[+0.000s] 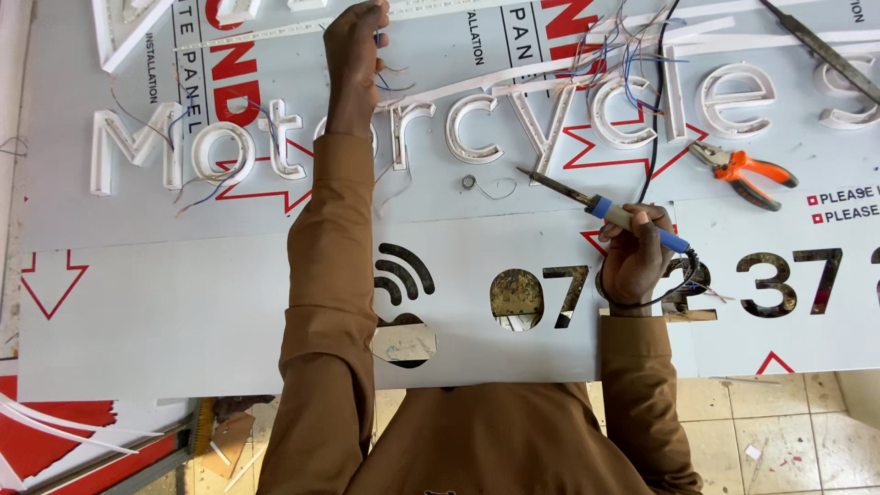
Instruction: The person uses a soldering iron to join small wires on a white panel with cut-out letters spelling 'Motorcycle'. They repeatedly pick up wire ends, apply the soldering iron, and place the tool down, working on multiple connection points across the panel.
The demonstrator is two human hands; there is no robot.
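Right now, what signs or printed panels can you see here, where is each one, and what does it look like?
White channel letters: a raised row across the upper panel, trailing thin wires.
Grey panel: lower front, with cut-out digits and a signal symbol.
Protective film: top, pale, with red and black print.
Left hand reaches over the letters; right hand holds a soldering iron.

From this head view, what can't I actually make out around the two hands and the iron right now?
- Left hand: its fingers curl over thin wires; what they pinch is hidden.
- One white channel letter is mostly covered by the left sleeve.
- Soldering iron in the right hand: tip too small to judge.
- Cutout digit: partly hidden behind that hand.
- Metal strip: cut off at the right edge.
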